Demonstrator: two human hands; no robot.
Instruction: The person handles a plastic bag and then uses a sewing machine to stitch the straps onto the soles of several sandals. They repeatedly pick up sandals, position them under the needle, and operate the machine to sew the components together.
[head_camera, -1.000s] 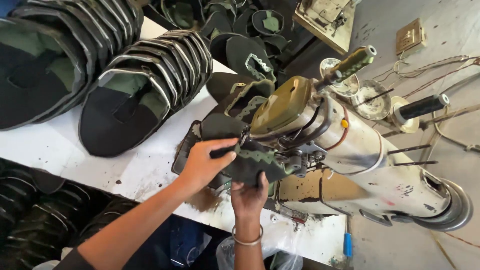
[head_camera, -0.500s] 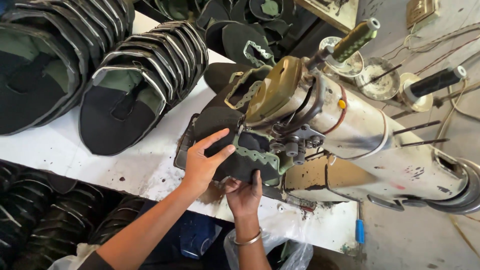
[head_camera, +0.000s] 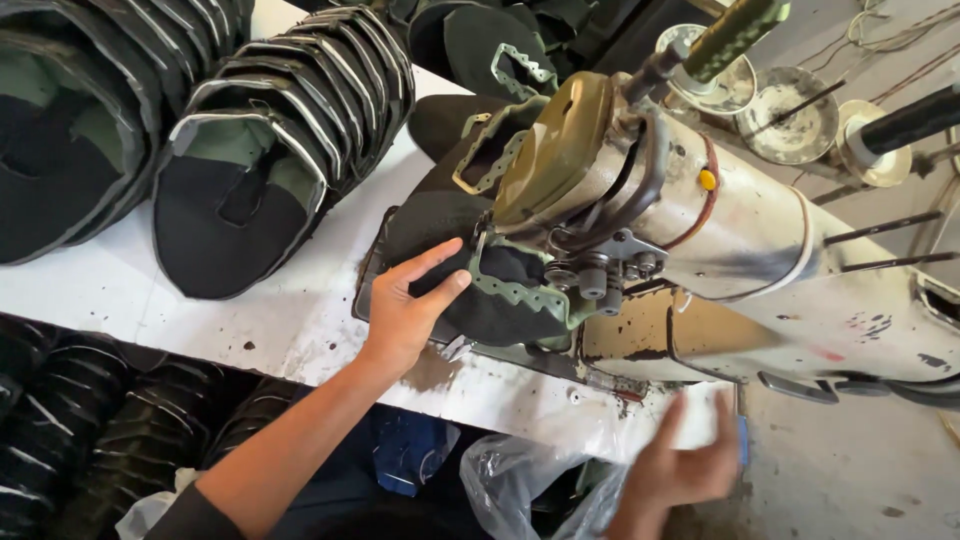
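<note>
1. Dark shoe upper (head_camera: 470, 290) with green zigzag trim lies on the sewing machine (head_camera: 700, 230) bed, under the needle head, at the counter (head_camera: 300, 320) front edge.
2. Left hand (head_camera: 405, 305) rests flat on the upper's near side; fingers (head_camera: 440, 258) spread, lightly curved, pressing the fabric, not gripping. Forearm runs up from lower left, wrist straight.
3. Right hand (head_camera: 685, 465) hangs off the counter edge below the machine, motion-blurred, palm facing left, fingers loosely open, holding nothing.
4. Machine body cream and scuffed, olive face plate, lying at a slant across the view.
5. Nested stack of finished uppers (head_camera: 270, 130) on the counter, well left of the hand; another stack at far left (head_camera: 70, 120).
6. Clear plastic bag (head_camera: 530, 485) below the counter, between the two arms.
</note>
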